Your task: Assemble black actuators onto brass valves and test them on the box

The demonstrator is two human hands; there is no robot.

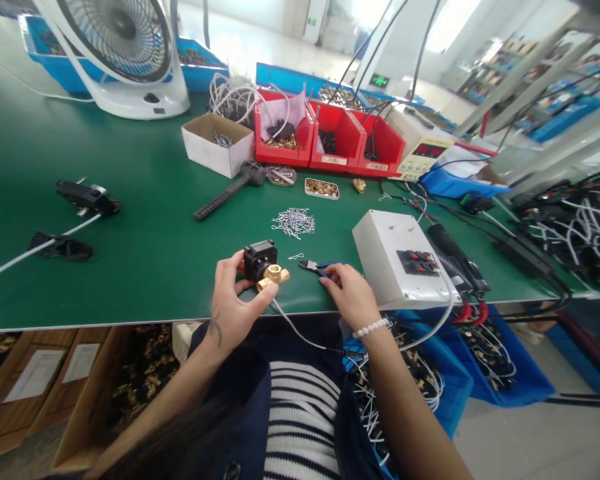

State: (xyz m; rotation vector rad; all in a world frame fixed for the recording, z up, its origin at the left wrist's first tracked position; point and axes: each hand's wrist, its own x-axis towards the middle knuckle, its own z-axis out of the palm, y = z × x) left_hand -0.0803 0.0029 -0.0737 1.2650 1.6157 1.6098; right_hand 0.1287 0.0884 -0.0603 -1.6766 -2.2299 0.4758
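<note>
My left hand [236, 297] grips a motorized valve [261, 261], a black actuator box with a brass body [274, 275], just above the front edge of the green table. A white cable runs down from it past the edge. Blue-handled pliers [311, 266] lie on the table, jaws pointing left, and the fingers of my right hand [347, 288] are closed around their handles. A single cotter pin [296, 257] lies between the valve and the plier jaws. Behind it is a loose heap of cotter pins [294, 222].
A grey test box [390, 227] with a socket stands right of my right hand. Farther back are a rubber mallet [230, 190], a small tray of brass parts [322, 189], a white carton [215, 153], red bins [337, 137] and a fan [145, 97]. Blue crates [525, 387] sit below the table.
</note>
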